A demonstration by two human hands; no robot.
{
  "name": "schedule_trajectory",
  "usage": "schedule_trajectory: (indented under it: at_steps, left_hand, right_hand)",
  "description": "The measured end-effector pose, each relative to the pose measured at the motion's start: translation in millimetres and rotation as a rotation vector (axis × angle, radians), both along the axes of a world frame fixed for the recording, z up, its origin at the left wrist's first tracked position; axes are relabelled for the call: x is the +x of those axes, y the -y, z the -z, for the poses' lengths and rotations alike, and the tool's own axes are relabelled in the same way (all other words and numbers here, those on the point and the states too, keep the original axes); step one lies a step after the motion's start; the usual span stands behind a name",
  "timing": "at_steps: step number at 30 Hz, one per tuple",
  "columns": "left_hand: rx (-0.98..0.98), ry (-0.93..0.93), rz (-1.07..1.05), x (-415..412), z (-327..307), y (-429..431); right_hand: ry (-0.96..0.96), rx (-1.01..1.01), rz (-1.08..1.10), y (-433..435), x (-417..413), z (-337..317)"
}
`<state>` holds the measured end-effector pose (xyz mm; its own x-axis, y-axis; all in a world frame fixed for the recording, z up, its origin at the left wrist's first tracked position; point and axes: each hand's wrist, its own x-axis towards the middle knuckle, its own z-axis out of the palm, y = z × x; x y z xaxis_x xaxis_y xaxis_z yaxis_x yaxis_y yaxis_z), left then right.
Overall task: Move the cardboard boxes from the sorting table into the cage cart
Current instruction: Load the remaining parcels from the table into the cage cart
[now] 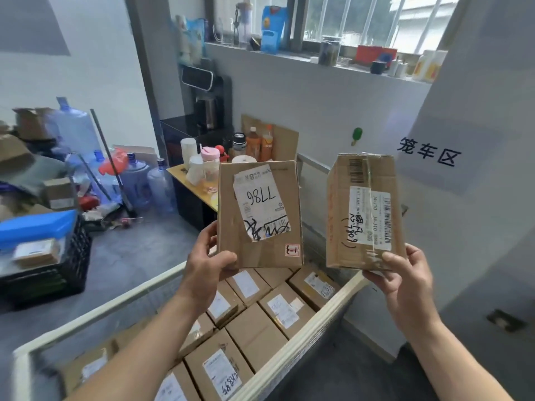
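Left hand: my thumb presses the front of the flat brown cardboard box with the peeling white label at its lower left corner; the fingers are curled behind it, mostly hidden; a firm pinch
Right hand: thumb on the lower right corner of the taped brown cardboard box with the barcode label; fingers curled under and behind its bottom edge
Where the boxes are: both held upright, side by side but apart, above the far end of the cream-railed cage cart
Handling: I judge both light, since a one-corner pinch carries each; the board looks stiff; the clear tape on the right one may be slick under my thumb; the left label lifts at a corner, so I would keep my fingers on bare board
Edges: the cart's rail runs just below my right fingers; another rail passes under my left forearm
Room: closely packed brown parcels lie below my fingers; I see no gap, so these two likely go on top; the white wall is near, beyond my right fingers; a yellow-topped side table with bottles stands beyond my left fingertips
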<state>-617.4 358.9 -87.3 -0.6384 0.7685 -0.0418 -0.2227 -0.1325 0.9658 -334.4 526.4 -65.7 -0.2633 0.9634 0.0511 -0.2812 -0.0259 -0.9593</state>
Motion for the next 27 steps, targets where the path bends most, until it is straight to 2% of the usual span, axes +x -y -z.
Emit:
schedule_trajectory:
  at_steps: [8,14,21,27]
  left_hand:
    - [0.0,0.03,-0.092,-59,14,21]
    - [-0.045,0.03,-0.161,-84,35,7]
    - [-0.143,0.094,-0.307,-93,83,-44]
    - [-0.282,0.207,-0.477,-68,136,-112]
  right_hand:
    - [0.012,-0.008,-0.093,-2,-74,1]
    - [0.053,-0.039,-0.171,-45,-116,27]
    - [0.153,-0.146,-0.33,-139,-161,92]
    - [0.286,-0.265,-0.467,-224,-184,165]
